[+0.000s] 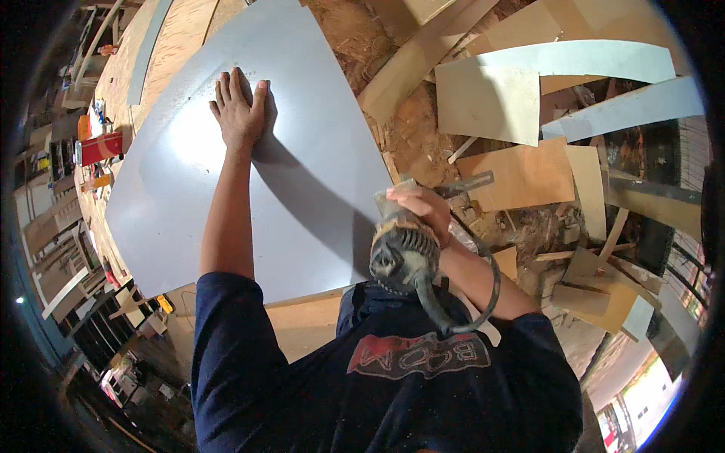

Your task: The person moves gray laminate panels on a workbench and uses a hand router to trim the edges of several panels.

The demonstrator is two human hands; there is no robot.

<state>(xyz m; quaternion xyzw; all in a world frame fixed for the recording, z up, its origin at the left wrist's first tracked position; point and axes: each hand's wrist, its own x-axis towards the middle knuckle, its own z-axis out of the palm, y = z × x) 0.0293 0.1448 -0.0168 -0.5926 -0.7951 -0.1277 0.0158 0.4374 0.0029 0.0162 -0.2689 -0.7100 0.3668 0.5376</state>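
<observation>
A large grey sheet panel [181, 226] with a glossy face lies in front of me on a wooden work surface. My left hand [243, 113] rests on its upper part, palm down with the fingers spread. At the panel's right edge, near my body, my right hand [419, 208] is wrapped round a dusty corded power tool [404, 257], with a dark cord curving down from it. A metal bar [472, 181] sticks out to the right beside the tool. Whether the tool touches the panel I cannot tell.
Plywood boards [132, 30] and a red box [102, 147] lie beyond the panel's left edge. On the right, offcuts of board [513, 177], curved strips [574, 57] and wood debris lie scattered on the floor. More stacked pieces stand at the far left.
</observation>
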